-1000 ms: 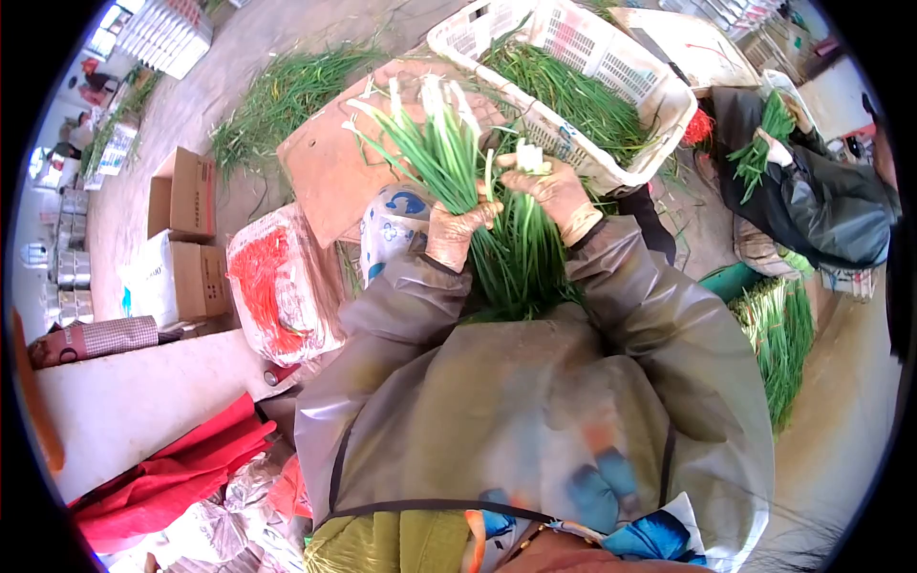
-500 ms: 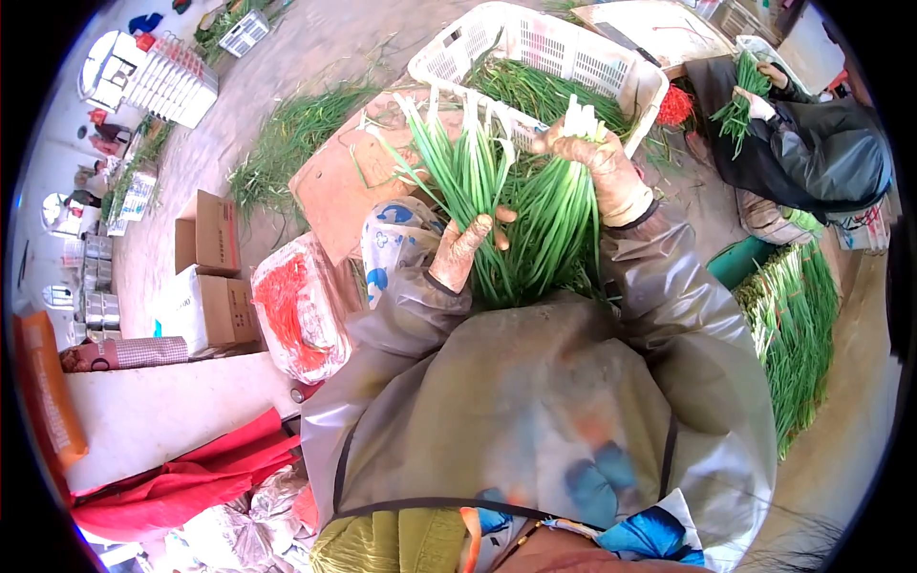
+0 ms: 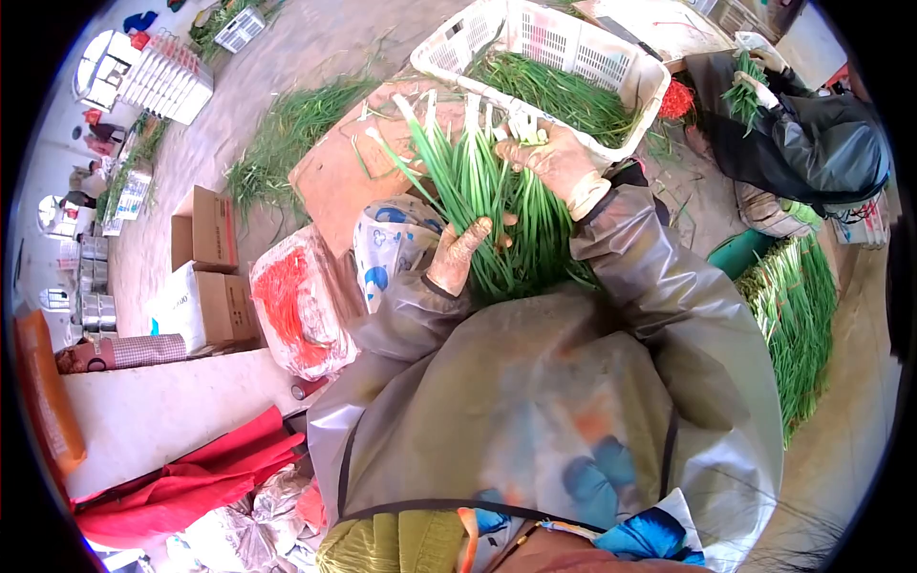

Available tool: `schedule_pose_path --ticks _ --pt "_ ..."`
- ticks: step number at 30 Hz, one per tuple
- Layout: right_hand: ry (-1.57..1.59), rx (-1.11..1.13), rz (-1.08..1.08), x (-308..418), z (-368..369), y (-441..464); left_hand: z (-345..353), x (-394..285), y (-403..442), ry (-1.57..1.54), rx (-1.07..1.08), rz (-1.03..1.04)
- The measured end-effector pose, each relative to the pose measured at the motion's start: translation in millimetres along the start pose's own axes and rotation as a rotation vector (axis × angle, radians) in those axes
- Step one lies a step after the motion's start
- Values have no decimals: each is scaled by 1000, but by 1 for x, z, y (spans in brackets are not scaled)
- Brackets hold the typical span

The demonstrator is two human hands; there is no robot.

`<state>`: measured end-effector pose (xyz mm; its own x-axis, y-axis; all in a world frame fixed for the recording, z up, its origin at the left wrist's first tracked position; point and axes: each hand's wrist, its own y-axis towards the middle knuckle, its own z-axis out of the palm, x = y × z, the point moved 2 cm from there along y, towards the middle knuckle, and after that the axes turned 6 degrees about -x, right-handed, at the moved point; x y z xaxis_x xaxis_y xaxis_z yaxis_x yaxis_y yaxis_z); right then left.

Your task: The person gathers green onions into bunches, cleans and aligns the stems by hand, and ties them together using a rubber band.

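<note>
My left hand (image 3: 458, 256) is wrapped round the lower part of a bunch of green stalks (image 3: 473, 172) whose white ends point up and away from me. To its right, my right hand (image 3: 554, 164) grips more stalks (image 3: 540, 224) near their white ends. The two lots lie side by side and touch, their green leaves hanging over my lap. Both hands look dirt-stained. Beneath the raised white ends is a brown board (image 3: 325, 191). Some fingers of each hand are hidden behind the stalks.
Beyond my hands stands a white crate (image 3: 583, 48) holding greens. Loose greens (image 3: 291, 129) lie on the floor at the left. Red ties (image 3: 291, 306) sit on a package. At the right are tied bundles (image 3: 793, 325) and a co-worker (image 3: 821, 143) holding greens.
Since half a second ago, my right hand has moved left and down, bringing its stalks against those in my left hand. The left hand has barely moved.
</note>
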<state>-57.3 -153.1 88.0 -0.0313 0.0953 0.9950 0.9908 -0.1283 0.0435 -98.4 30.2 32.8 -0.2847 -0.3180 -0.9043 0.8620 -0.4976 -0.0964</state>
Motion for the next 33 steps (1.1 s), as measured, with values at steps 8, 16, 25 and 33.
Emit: schedule_pose_path --ticks 8,16,25,33 --pt "-299 47 9 6 2 4 -6 6 5 -174 -72 -4" --pt "58 242 26 3 8 10 10 -16 41 -72 -86 182" --pt "374 408 17 45 -65 12 -37 -3 41 -214 -195 65" --pt "30 -124 -102 36 -41 22 -20 -23 30 -282 -166 97"
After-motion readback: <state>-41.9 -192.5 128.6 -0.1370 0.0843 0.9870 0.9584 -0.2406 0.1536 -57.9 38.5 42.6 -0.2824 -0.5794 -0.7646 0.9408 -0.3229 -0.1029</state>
